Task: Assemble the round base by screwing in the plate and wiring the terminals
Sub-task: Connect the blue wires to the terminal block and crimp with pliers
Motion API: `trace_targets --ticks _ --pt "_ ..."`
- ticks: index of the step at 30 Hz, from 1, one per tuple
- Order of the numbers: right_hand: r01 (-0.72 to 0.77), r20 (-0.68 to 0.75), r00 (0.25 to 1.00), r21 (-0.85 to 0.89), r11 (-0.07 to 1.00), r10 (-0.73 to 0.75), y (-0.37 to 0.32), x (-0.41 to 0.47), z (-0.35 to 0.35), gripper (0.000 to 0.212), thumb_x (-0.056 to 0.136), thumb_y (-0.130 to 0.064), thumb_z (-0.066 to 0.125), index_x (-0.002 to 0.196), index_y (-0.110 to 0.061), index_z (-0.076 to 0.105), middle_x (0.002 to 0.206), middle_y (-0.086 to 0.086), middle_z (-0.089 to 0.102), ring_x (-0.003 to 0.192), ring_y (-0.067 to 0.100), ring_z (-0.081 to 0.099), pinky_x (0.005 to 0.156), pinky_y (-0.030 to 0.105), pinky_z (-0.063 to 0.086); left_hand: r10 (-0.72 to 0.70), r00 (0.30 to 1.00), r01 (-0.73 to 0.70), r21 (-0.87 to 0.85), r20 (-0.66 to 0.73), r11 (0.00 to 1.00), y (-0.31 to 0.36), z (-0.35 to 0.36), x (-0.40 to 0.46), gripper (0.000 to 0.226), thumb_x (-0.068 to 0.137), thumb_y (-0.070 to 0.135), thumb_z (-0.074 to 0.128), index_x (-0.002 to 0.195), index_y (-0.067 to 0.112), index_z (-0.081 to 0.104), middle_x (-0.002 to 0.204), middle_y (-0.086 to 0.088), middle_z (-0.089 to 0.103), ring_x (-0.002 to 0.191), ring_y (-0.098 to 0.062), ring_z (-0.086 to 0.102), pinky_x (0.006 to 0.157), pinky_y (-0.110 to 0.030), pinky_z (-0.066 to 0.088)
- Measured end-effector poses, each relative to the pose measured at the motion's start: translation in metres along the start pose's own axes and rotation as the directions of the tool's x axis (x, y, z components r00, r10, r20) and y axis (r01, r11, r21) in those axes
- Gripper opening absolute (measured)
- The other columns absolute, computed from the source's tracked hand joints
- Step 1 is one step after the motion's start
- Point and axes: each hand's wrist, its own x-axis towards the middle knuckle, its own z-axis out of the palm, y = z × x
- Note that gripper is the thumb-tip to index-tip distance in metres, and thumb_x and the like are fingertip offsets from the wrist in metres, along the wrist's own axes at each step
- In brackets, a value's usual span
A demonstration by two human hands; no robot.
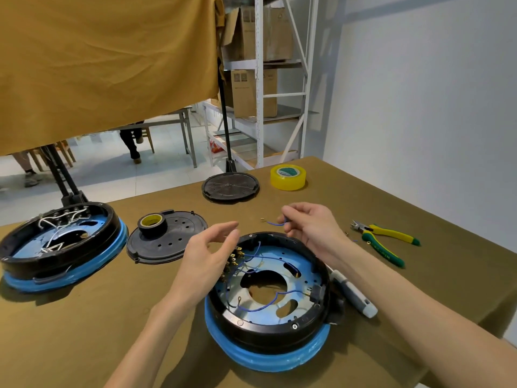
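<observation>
A round base (268, 336) with a black rim and a blue band lies open in front of me. Inside it, blue wires (265, 259) run over a blue-filmed metal plate to a row of brass terminals (233, 260) on the left wall. My right hand (310, 228) hovers above the base's far rim and pinches a short blue wire (272, 223) with a ring lug at its end. My left hand (207, 256) floats over the base's left side, fingers relaxed and holding nothing.
A second base (60, 247) with white wires sits at the left. Nearby are a black cover (179, 239) carrying a black tape roll (153, 224), another black cover (230, 186), yellow tape (288, 177), green-yellow pliers (384, 239) and a grey-handled screwdriver (354, 296).
</observation>
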Motion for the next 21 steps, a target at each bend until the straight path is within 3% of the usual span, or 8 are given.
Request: trace_targets --ticks 8,11,12,14,15,16,19,21 --pt "-0.042 0.164 0.986 0.14 0.989 0.018 0.007 -0.029 0.032 0.007 0.101 -0.005 0.06 0.103 0.002 0.058 0.076 0.013 0.071 0.055 0.013 0.062 0.053 0.02 0.054 -0.019 1.0 0.019 -0.215 0.005 0.976 0.018 -0.007 -0.004 0.005 0.092 0.023 0.077 0.093 0.018 0.077 0.084 0.003 0.08 0.082 -0.011 0.076 0.076 -0.017 0.056" --pt "0.046 0.125 0.991 -0.046 0.998 -0.04 0.008 -0.035 0.031 0.011 0.098 -0.006 0.066 0.104 -0.002 0.059 0.092 0.016 0.071 0.064 0.017 0.065 0.059 0.023 0.056 -0.036 0.999 0.044 -0.213 0.041 0.976 0.018 -0.011 -0.004 0.005 0.093 0.023 0.076 0.092 0.018 0.077 0.085 0.002 0.079 0.085 -0.013 0.075 0.079 -0.02 0.058" --pt "0.174 0.103 0.983 -0.263 0.949 -0.152 0.009 -0.036 0.03 0.015 0.096 -0.011 0.07 0.107 -0.006 0.061 0.101 0.01 0.07 0.073 0.016 0.066 0.067 0.023 0.056 -0.041 0.998 0.05 -0.209 0.046 0.977 0.019 -0.011 -0.004 0.005 0.093 0.023 0.075 0.093 0.019 0.077 0.086 0.002 0.079 0.085 -0.013 0.075 0.08 -0.021 0.058" --pt "0.43 0.209 0.89 -0.679 0.595 -0.405 0.011 -0.04 0.029 0.02 0.093 -0.026 0.074 0.11 -0.02 0.065 0.112 -0.006 0.066 0.099 0.007 0.061 0.089 0.019 0.046 -0.047 0.997 0.058 -0.193 0.064 0.979 0.019 -0.011 -0.004 0.005 0.093 0.023 0.075 0.093 0.02 0.078 0.086 0.003 0.079 0.085 -0.012 0.075 0.079 -0.021 0.058" --pt "0.518 0.315 0.827 -0.75 0.412 -0.467 0.012 -0.041 0.03 0.019 0.093 -0.032 0.073 0.109 -0.023 0.068 0.112 -0.011 0.066 0.106 0.004 0.056 0.095 0.021 0.039 -0.045 0.996 0.058 -0.186 0.076 0.981 0.019 -0.011 -0.004 0.005 0.093 0.023 0.075 0.093 0.02 0.078 0.085 0.002 0.079 0.084 -0.012 0.075 0.078 -0.021 0.058" --pt "0.571 0.396 0.786 -0.759 0.313 -0.474 0.013 -0.043 0.033 0.017 0.093 -0.036 0.071 0.107 -0.025 0.07 0.108 -0.014 0.067 0.107 0.003 0.055 0.098 0.024 0.036 -0.042 0.996 0.056 -0.18 0.085 0.982 0.018 -0.01 -0.004 0.005 0.093 0.023 0.075 0.092 0.02 0.079 0.085 0.002 0.079 0.083 -0.012 0.074 0.076 -0.02 0.057" --pt "0.598 0.428 0.787 -0.709 0.375 -0.446 0.02 -0.044 0.04 0.01 0.096 -0.029 0.07 0.102 -0.022 0.072 0.089 -0.012 0.07 0.088 0.004 0.061 0.095 0.029 0.042 -0.035 0.994 0.052 -0.174 0.1 0.983 0.015 -0.012 -0.004 0.006 0.093 0.024 0.075 0.09 0.022 0.079 0.084 0.003 0.078 0.081 -0.01 0.073 0.072 -0.018 0.055" --pt "0.566 0.381 0.816 -0.674 0.474 -0.434 0.022 -0.043 0.041 0.006 0.096 -0.023 0.07 0.097 -0.017 0.072 0.081 -0.007 0.07 0.079 0.008 0.063 0.08 0.03 0.05 -0.021 0.996 0.032 -0.131 0.083 0.991 0.009 -0.013 -0.003 0.006 0.095 0.027 0.073 0.093 0.026 0.079 0.088 0.007 0.078 0.084 -0.005 0.071 0.073 -0.017 0.055"
